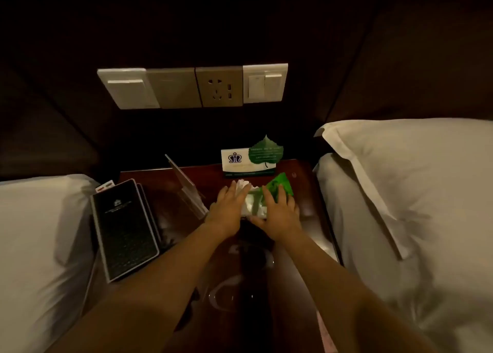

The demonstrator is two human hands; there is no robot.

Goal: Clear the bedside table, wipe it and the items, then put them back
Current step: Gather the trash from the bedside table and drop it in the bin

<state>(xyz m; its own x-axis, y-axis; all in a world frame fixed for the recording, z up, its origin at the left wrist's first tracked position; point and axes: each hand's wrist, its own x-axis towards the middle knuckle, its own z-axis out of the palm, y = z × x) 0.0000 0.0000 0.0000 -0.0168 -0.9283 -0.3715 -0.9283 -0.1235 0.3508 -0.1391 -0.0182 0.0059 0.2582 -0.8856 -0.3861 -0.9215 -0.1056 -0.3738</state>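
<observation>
both hands press flat on a soft tissue pack (256, 204) near the middle of the table (306, 235). left hand (226, 208) lies on the pack's left edge, fingers straight and spread, tips by the crumpled white tissue (243, 185) poking out of the top. right hand (280, 214) covers the pack's right side, fingers laid over the glossy green wrapper, thumb along the near edge. neither grip is closed round the pack; palms rest on it, and whether any finger hooks under it cannot be told. the wrapper is shiny plastic, green at the far right, pale and clear in the middle; its print is too blurred to read.

just left of the left hand a clear acrylic sign holder (186, 187) stands tilted, thin and edge-on. further left a black rectangular folder (125, 230) with rounded corners lies over the table's left edge, a small pale emblem and fine unreadable lines on its cover, more dark covers stacked beneath it, and a card (105, 185) with red marks peeping out behind.

behind the pack, at the table's back edge, stands a white tent card (237, 161) with a dark blue crown-like logo, and a green leaf-shaped card (265, 151) with tiny pale text, unreadable.

the table is dark, polished reddish wood showing reflections. white pillows (413, 192) flank it on both sides. on the dark wall above is a row of beige switch plates (192, 87) with a socket and two usb ports.
</observation>
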